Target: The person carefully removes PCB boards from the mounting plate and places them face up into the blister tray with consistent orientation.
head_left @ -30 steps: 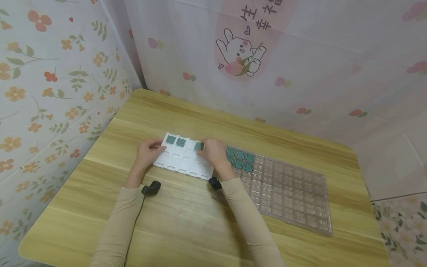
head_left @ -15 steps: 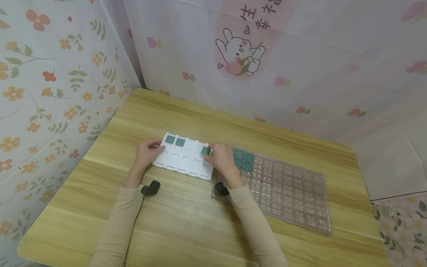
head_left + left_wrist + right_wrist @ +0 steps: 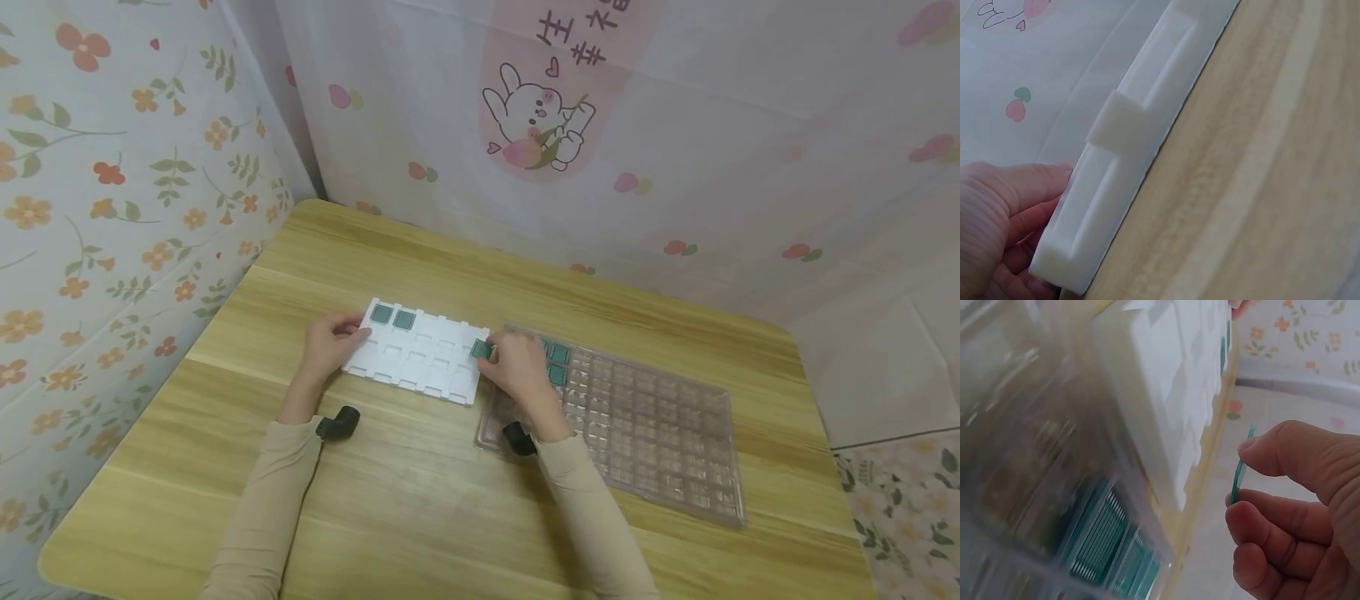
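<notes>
My left hand (image 3: 327, 343) grips the left end of a white compartment tray (image 3: 416, 358); in the left wrist view its thumb (image 3: 1038, 184) lies against the tray's edge. Two green square chips (image 3: 405, 320) sit in the tray's far row at the left. My right hand (image 3: 522, 367) pinches another thin green square chip (image 3: 480, 349) above the white tray's right end. In the right wrist view, that chip (image 3: 1239, 472) is edge-on between thumb and finger, apart from both trays. The right hand hides part of the green chips (image 3: 558, 354) in the clear plastic tray.
The clear plastic tray (image 3: 660, 433), with many small pockets, lies to the right of the white one, close against it. Both are on a wooden table (image 3: 420, 500). Patterned curtains (image 3: 450, 92) hang behind and to the left. A black wrist camera (image 3: 341, 423) is on each arm.
The right hand has moved right with the chip, from over the white tray's far row to its right end beside the clear tray. The left hand and white tray stay put.
</notes>
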Demonstrator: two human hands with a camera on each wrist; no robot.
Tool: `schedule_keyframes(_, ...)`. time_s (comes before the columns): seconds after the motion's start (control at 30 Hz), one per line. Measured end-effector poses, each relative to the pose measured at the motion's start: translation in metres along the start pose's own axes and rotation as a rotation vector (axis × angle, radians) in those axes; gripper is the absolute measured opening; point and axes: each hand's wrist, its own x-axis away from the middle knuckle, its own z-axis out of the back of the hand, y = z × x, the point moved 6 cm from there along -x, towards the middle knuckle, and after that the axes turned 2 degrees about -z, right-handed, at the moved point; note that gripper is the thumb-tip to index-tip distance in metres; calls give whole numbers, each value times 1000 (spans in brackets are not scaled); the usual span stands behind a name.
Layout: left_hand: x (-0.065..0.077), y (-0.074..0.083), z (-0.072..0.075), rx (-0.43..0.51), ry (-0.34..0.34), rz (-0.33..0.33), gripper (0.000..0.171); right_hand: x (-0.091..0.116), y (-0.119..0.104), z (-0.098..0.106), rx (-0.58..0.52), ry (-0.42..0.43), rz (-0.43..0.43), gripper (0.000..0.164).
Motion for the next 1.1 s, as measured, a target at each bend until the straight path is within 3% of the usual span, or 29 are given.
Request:
schedule_keyframes(0.8,1,-2,1,14,11,20,32,38,34,6,14,-45,-40,28)
schedule_keyframes(1.1,1,0,0,11,6,23,32,49,46,5,70,-55,-61,32)
